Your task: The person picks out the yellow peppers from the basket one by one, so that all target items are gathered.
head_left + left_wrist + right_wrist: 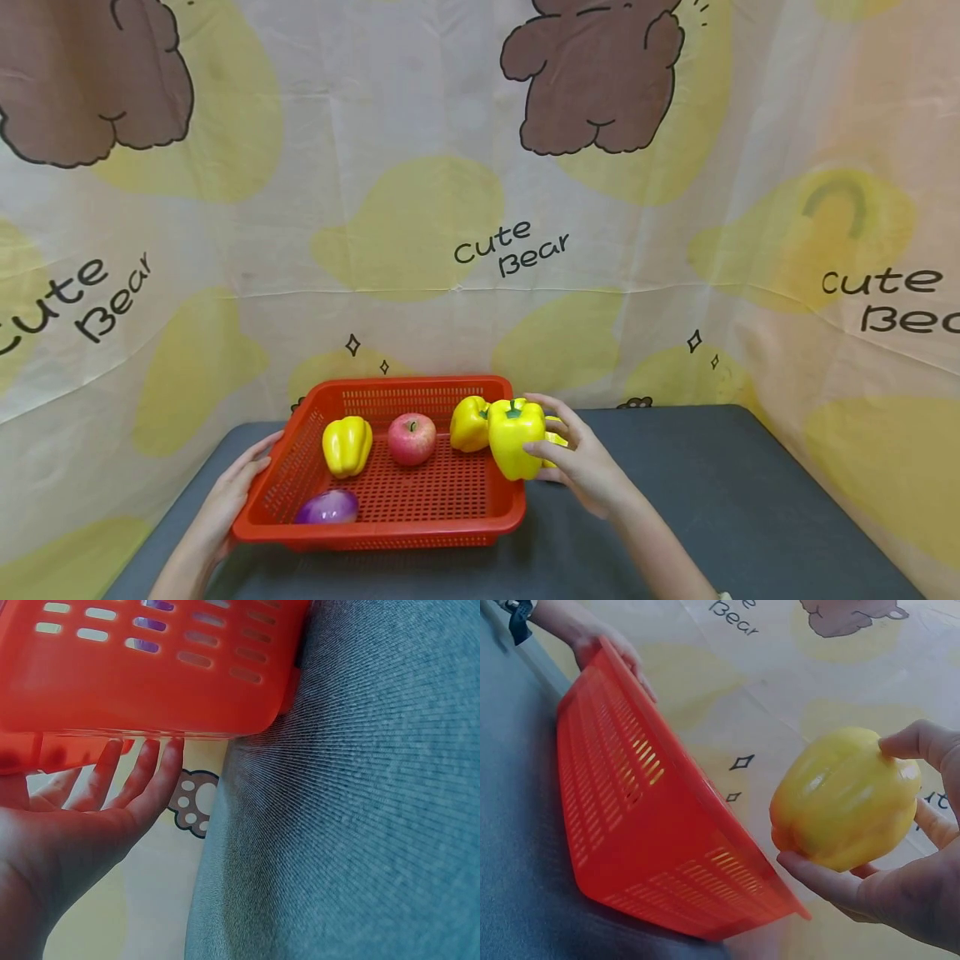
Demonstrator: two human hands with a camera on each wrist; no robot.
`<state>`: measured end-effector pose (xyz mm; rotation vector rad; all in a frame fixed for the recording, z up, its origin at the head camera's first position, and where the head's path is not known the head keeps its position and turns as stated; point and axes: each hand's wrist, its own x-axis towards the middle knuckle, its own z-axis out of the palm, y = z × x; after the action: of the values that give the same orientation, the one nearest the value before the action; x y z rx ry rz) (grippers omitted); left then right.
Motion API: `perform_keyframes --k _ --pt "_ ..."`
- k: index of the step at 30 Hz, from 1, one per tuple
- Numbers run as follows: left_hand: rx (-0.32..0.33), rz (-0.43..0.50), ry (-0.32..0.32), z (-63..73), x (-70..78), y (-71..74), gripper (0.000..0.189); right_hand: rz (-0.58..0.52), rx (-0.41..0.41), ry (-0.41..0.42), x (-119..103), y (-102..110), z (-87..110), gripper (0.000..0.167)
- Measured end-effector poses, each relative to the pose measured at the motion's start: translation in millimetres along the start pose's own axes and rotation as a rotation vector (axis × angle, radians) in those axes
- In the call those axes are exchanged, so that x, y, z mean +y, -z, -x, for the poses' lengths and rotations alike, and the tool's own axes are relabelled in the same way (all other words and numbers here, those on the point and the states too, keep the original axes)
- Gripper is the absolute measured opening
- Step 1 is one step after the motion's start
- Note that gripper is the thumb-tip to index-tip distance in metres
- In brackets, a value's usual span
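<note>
My right hand (576, 458) holds a yellow bell pepper (516, 440) with a green stem between thumb and fingers, overlapping the right rim of the red plastic basket (420, 528) in the head view. The right wrist view shows this pepper (844, 799) raised beside the rim. At the basket's left side, my left hand (234, 493) touches the wall with extended fingers (161, 778). Inside the basket are a yellow pepper (347, 447) at left, a red apple (412, 439), another yellow pepper (468, 423) at right, and a purple onion-like vegetable (330, 507) at front left.
Behind my right hand, a partly hidden yellow object (556, 435) shows just right of the basket. The dark grey tabletop (720, 492) extends to the right. A printed cloth (405, 225) with bears and lettering hangs behind the table.
</note>
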<state>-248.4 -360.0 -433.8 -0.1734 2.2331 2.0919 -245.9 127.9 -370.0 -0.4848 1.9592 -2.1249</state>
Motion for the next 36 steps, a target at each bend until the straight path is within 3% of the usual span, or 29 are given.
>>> perform_keyframes --k 9,21,36 --pt "-0.005 0.008 -0.013 -0.4 -1.2 0.4 0.057 -0.019 0.011 0.012 0.9 8.6 3.6 0.069" --pt "-0.001 -0.015 -0.01 0.3 0.5 -0.5 0.058 0.009 0.12 0.007 2.8 16.3 4.8 0.067" --pt "0.001 -0.007 -0.023 0.9 -0.2 -1.4 0.057 0.045 0.18 0.01 4.1 27.5 5.1 0.066"
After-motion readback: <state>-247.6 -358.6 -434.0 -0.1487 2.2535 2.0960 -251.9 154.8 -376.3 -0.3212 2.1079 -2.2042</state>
